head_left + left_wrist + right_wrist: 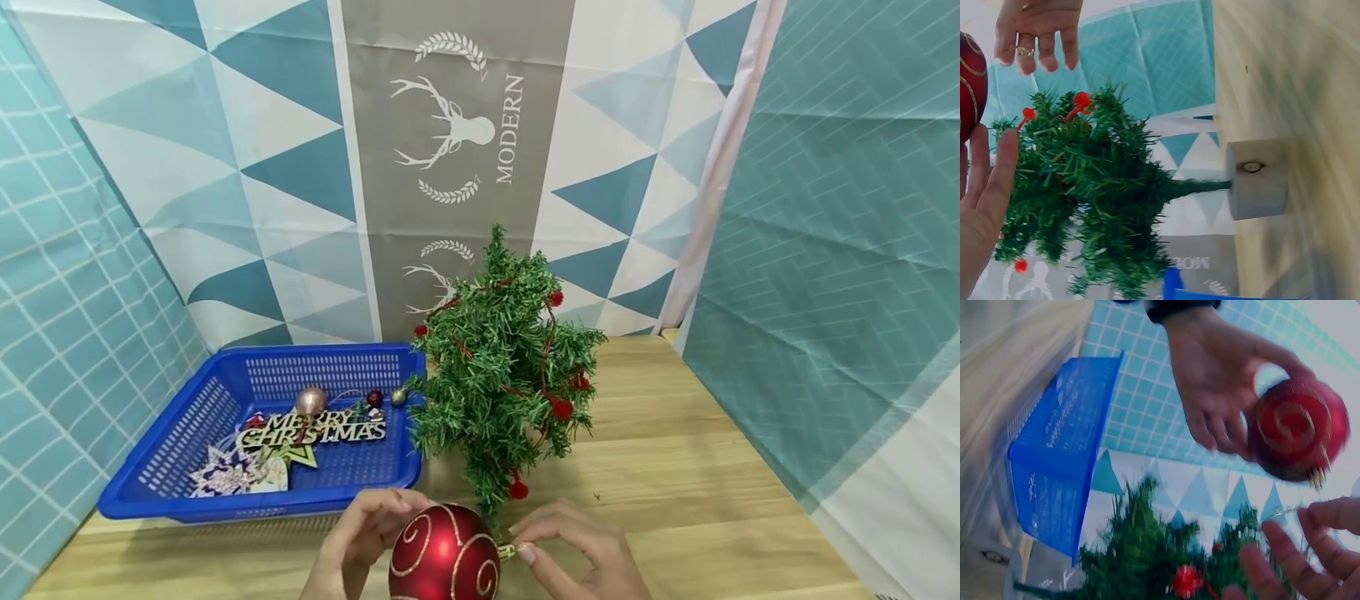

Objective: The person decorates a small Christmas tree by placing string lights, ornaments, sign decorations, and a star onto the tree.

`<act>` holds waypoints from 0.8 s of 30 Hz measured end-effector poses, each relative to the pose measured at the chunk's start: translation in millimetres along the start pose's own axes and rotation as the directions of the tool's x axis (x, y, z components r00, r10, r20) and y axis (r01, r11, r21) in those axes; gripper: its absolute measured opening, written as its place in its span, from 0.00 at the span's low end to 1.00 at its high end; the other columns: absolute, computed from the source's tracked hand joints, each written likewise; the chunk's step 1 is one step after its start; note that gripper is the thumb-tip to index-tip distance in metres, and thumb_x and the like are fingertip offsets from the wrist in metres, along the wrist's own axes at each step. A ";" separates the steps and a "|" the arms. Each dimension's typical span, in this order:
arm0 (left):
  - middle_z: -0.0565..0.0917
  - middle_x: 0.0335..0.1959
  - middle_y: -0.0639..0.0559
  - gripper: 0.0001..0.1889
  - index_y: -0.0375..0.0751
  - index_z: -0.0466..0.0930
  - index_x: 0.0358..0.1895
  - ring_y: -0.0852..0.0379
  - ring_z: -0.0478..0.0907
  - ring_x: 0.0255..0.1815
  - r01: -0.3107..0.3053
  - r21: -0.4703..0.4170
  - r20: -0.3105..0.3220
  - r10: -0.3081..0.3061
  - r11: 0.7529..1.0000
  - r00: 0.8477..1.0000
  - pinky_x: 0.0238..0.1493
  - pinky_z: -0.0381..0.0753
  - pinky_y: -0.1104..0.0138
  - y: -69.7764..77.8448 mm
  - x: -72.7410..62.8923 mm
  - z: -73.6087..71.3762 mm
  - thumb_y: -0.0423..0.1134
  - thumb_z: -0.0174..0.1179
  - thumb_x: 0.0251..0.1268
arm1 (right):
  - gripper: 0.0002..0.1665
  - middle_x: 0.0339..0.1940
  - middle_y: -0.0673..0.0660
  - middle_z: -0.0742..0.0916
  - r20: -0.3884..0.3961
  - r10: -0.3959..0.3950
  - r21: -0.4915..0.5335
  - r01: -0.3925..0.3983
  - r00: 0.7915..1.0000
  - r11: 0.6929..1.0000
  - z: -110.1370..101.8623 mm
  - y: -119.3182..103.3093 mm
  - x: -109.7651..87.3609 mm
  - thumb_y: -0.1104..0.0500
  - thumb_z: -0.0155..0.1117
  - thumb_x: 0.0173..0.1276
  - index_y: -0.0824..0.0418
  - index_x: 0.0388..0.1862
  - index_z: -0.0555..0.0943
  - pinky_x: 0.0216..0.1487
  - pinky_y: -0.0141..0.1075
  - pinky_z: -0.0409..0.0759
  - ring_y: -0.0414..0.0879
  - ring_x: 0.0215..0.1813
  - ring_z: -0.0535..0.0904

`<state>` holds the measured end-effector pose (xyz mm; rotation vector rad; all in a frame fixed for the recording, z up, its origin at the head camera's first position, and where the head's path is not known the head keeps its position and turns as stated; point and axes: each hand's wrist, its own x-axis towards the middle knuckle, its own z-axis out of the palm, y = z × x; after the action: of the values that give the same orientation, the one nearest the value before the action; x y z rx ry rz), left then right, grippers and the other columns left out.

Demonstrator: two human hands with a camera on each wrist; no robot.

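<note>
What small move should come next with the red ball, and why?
Perhaps lift the red ball toward the tree: the left hand holds it, the right hand pinches a gold string near its cap, the ball is not hung yet, and the tree stands just beyond.

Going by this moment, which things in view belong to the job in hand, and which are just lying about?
Apparently in the job:
red swirl-patterned bauble, held by the left hand
gold hanging cord, pinched by the right hand
artificial Christmas tree

Lying about:
blue plastic basket
inside it, MERRY CHRISTMAS sign, snowflake ornament
</note>
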<state>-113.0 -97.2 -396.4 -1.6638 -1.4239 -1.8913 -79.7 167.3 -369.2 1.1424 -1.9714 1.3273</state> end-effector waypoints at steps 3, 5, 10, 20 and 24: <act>0.66 0.63 0.33 0.31 0.18 0.54 0.60 0.45 0.65 0.66 0.050 -0.092 0.025 -0.048 0.995 0.999 0.62 0.69 0.61 -7.9 -13.4 -2.5 0.29 0.59 0.58 | 0.19 0.39 0.55 0.85 0.029 0.042 0.101 -0.044 0.999 0.994 -11.3 -0.9 1.5 0.80 0.62 0.53 0.61 0.38 0.80 0.43 0.37 0.79 0.45 0.42 0.81; 0.66 0.65 0.37 0.32 0.23 0.53 0.64 0.46 0.64 0.67 0.117 -0.161 0.067 -0.107 0.980 0.992 0.62 0.68 0.60 -13.3 -22.7 -2.2 0.27 0.56 0.59 | 0.20 0.39 0.55 0.85 0.066 0.036 0.151 -0.046 0.997 0.988 -17.2 -2.9 5.9 0.81 0.59 0.52 0.61 0.38 0.80 0.42 0.37 0.79 0.45 0.43 0.80; 0.68 0.66 0.42 0.35 0.35 0.55 0.69 0.49 0.66 0.65 0.293 -0.067 0.171 -0.278 0.954 0.945 0.59 0.70 0.56 -14.7 -17.5 15.5 0.22 0.55 0.57 | 0.14 0.36 0.55 0.83 0.174 -0.088 0.164 0.059 0.981 0.985 -23.7 -10.4 26.2 0.77 0.60 0.58 0.61 0.38 0.78 0.40 0.35 0.78 0.44 0.40 0.79; 0.83 0.39 0.61 0.13 0.48 0.82 0.48 0.66 0.75 0.40 0.059 0.657 0.008 -0.085 0.752 0.996 0.39 0.70 0.76 14.2 67.8 59.9 0.47 0.62 0.64 | 0.07 0.38 0.43 0.78 0.243 -0.164 -0.224 0.220 0.956 0.949 -40.1 -26.2 43.9 0.59 0.55 0.73 0.51 0.35 0.78 0.42 0.23 0.70 0.35 0.39 0.71; 0.84 0.31 0.64 0.08 0.51 0.85 0.36 0.70 0.74 0.32 -0.021 0.779 -0.007 0.041 0.627 0.999 0.35 0.64 0.80 13.2 80.1 67.5 0.48 0.60 0.66 | 0.07 0.37 0.42 0.78 0.226 -0.163 -0.263 0.221 0.960 0.939 -42.7 -28.9 45.2 0.57 0.56 0.73 0.49 0.35 0.79 0.42 0.23 0.70 0.35 0.38 0.71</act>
<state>-87.2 -19.6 -329.5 -1.1824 -1.8150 -0.9700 -80.8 184.9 -302.9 1.3279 -2.0470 0.8210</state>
